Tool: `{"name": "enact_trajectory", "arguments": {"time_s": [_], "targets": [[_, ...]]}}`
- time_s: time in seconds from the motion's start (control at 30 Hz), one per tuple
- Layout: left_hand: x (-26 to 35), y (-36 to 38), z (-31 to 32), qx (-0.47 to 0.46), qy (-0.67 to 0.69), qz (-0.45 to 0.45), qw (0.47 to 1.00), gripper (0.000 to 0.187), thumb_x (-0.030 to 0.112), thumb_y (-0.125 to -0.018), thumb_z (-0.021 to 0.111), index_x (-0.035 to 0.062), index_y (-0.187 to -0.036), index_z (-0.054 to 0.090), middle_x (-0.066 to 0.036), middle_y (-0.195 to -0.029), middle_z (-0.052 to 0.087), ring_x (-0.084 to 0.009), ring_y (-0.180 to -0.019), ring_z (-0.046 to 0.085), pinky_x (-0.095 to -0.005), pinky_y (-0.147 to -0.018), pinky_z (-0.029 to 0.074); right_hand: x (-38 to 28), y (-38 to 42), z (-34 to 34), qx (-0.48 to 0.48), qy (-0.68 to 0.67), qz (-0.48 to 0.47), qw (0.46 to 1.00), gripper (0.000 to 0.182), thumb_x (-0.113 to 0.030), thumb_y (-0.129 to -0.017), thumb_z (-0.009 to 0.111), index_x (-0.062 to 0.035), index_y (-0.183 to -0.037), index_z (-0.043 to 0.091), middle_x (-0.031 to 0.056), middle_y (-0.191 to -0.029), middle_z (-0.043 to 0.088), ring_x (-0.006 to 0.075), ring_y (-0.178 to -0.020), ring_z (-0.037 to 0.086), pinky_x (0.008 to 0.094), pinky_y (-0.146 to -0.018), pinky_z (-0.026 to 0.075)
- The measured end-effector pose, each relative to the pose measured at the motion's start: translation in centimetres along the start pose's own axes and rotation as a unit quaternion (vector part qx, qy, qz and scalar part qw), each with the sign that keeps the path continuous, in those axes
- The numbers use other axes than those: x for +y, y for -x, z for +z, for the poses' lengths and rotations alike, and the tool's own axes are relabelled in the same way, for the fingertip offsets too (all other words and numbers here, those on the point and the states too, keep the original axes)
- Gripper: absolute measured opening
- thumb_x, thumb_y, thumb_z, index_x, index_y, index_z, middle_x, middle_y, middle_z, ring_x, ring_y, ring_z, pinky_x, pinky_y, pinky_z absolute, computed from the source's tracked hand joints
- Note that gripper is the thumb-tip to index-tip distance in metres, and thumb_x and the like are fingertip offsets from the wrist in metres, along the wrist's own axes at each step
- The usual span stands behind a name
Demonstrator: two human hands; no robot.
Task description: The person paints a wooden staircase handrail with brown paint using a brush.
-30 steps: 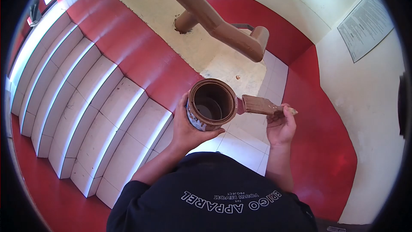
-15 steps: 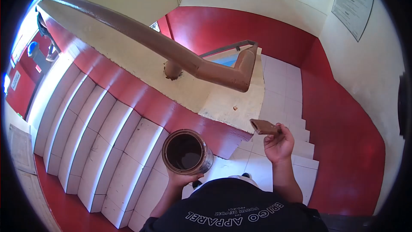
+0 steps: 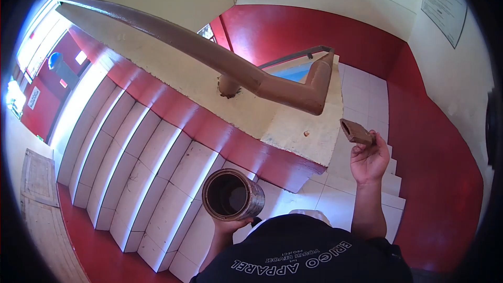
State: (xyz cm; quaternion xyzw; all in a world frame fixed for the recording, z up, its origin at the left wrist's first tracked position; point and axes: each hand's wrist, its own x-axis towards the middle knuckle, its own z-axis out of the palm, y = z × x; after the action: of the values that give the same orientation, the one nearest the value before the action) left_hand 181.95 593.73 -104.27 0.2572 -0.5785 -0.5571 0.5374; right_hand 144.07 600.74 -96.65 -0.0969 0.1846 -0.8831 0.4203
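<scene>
My left hand (image 3: 232,225) grips a round paint can (image 3: 258,199) from below, its open top facing up towards me. Brown paint coats the can's rim and inside, with a dark pool at the bottom. Raised at the right, my right hand (image 3: 370,162) pinches a paintbrush (image 3: 357,132) by its handle. The brush head is coated in brown and points up and left, apart from the railing. Above both hands runs a thick brown handrail (image 3: 209,63), bent at its lower end.
White tiled stairs (image 3: 152,178) climb at the left, and more steps (image 3: 367,89) lie at the right. Between them stands a cream and red low wall (image 3: 293,136). A paper notice (image 3: 444,5) hangs on the right wall. A wooden door panel (image 3: 39,183) is at lower left.
My right hand has raised the brush up and to the right. The can has shifted slightly right and down in view. The whole scene has slid a little to the right.
</scene>
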Motion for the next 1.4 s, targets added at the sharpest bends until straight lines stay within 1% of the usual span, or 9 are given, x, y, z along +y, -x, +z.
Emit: {"name": "enact_trajectory", "arguments": {"time_s": [0.23, 0.37, 0.4, 0.53, 0.67, 0.87, 1.03, 1.1, 1.4], "targets": [[0.2, 0.6, -0.9, -0.031, 0.013, -0.016, 0.999, 0.108, 0.027, -0.058, 0.096, 0.0009, -0.144, 0.036, -0.013, -0.138, 0.05, -0.0253, -0.125, 0.052, -0.0416, -0.105, 0.044, 0.2, 1.2, 1.5, 0.001, 0.007, -0.053, 0.999, 0.018, -0.021, -0.098, 0.052, -0.0072, -0.103, 0.064, 0.0072, -0.09, 0.07, 0.0159, -0.07, 0.064, 0.0277, -0.064, 0.052], [0.6, 1.0, -1.5, -0.004, 0.005, -0.013, 1.0, 0.107, 0.025, -0.057, 0.096, 0.0005, -0.143, 0.037, -0.012, -0.137, 0.05, -0.025, -0.125, 0.052, -0.0411, -0.105, 0.044, 0.3, 1.8, 3.7, -0.018, 0.013, -0.1, 0.995, 0.018, -0.019, -0.098, 0.053, -0.0058, -0.104, 0.064, 0.0081, -0.092, 0.07, 0.0166, -0.071, 0.064, 0.028, -0.065, 0.053], [1.0, 1.1, -1.7, 0.006, 0.01, -0.02, 1.0, 0.107, 0.025, -0.057, 0.096, 0.0003, -0.143, 0.037, -0.012, -0.137, 0.05, -0.0249, -0.124, 0.052, -0.041, -0.105, 0.044, 0.0, 1.5, 2.8, -0.082, 0.015, -0.107, 0.991, 0.021, -0.019, -0.098, 0.053, -0.0041, -0.104, 0.067, 0.0073, -0.102, 0.071, 0.0178, -0.083, 0.068, 0.0284, -0.068, 0.056], [0.3, 2.5, -5.3, 0.058, 0.005, -0.024, 0.998, 0.108, 0.022, -0.051, 0.098, -0.0018, -0.139, 0.04, -0.016, -0.133, 0.052, -0.0271, -0.124, 0.053, -0.0416, -0.104, 0.044, 0.1, 1.9, 4.9, -0.023, 0.019, -0.138, 0.99, 0.019, -0.02, -0.098, 0.053, -0.0055, -0.104, 0.065, 0.0068, -0.099, 0.07, 0.0173, -0.083, 0.067, 0.0281, -0.068, 0.055], [2.6, 3.0, -9.9, 0.065, -0.015, -0.021, 0.998, 0.108, 0.024, -0.05, 0.098, -0.0024, -0.138, 0.04, -0.016, -0.13, 0.055, -0.0266, -0.121, 0.056, -0.041, -0.103, 0.046, 3.2, 4.2, 6.9, -0.077, 0.056, -0.197, 0.976, 0.016, -0.019, -0.097, 0.055, -0.0063, -0.102, 0.064, 0.0067, -0.096, 0.069, 0.0164, -0.076, 0.064, 0.0288, -0.071, 0.052], [6.7, 3.3, -17.9, 0.025, -0.045, -0.03, 0.998, 0.104, 0.029, -0.051, 0.098, -0.0022, -0.134, 0.043, -0.016, -0.126, 0.059, -0.0264, -0.116, 0.06, -0.0403, -0.1, 0.048, 10.6, 6.5, 9.2, 0.007, 0.009, -0.231, 0.973, 0.017, -0.02, -0.096, 0.057, -0.0048, -0.103, 0.062, 0.0068, -0.093, 0.068, 0.0159, -0.078, 0.063, 0.0284, -0.072, 0.052], [7.2, 0.7, -22.7, 0.009, -0.067, -0.023, 0.997, 0.103, 0.024, -0.051, 0.098, -0.0019, -0.133, 0.043, -0.015, -0.124, 0.06, -0.0255, -0.114, 0.06, -0.0393, -0.1, 0.048, 14.5, 7.7, 13.0, 0.064, 0.022, -0.244, 0.967, 0.017, -0.02, -0.095, 0.058, -0.0046, -0.101, 0.061, 0.0073, -0.089, 0.066, 0.0155, -0.078, 0.062, 0.0286, -0.072, 0.052], [7.1, -0.9, -23.4, 0.029, -0.073, 0.001, 0.997, 0.102, 0.022, -0.051, 0.098, -0.0018, -0.133, 0.043, -0.015, -0.123, 0.06, -0.0249, -0.114, 0.06, -0.0389, -0.1, 0.047, 15.5, 7.4, 14.5, 0.065, 0.029, -0.253, 0.965, 0.016, -0.019, -0.095, 0.059, -0.0048, -0.102, 0.061, 0.0075, -0.089, 0.066, 0.0155, -0.079, 0.062, 0.0289, -0.072, 0.052], [6.9, -7.9, -27.7, -0.02, -0.046, -0.018, 0.999, 0.098, 0.021, -0.053, 0.097, -0.0007, -0.133, 0.045, -0.012, -0.124, 0.059, -0.0232, -0.113, 0.059, -0.0388, -0.099, 0.048, 23.3, 4.6, 17.2, 0.044, 0.011, -0.276, 0.96, 0.016, -0.02, -0.095, 0.06, -0.0065, -0.103, 0.062, 0.0065, -0.091, 0.067, 0.0152, -0.076, 0.062, 0.0288, -0.072, 0.052]]}}
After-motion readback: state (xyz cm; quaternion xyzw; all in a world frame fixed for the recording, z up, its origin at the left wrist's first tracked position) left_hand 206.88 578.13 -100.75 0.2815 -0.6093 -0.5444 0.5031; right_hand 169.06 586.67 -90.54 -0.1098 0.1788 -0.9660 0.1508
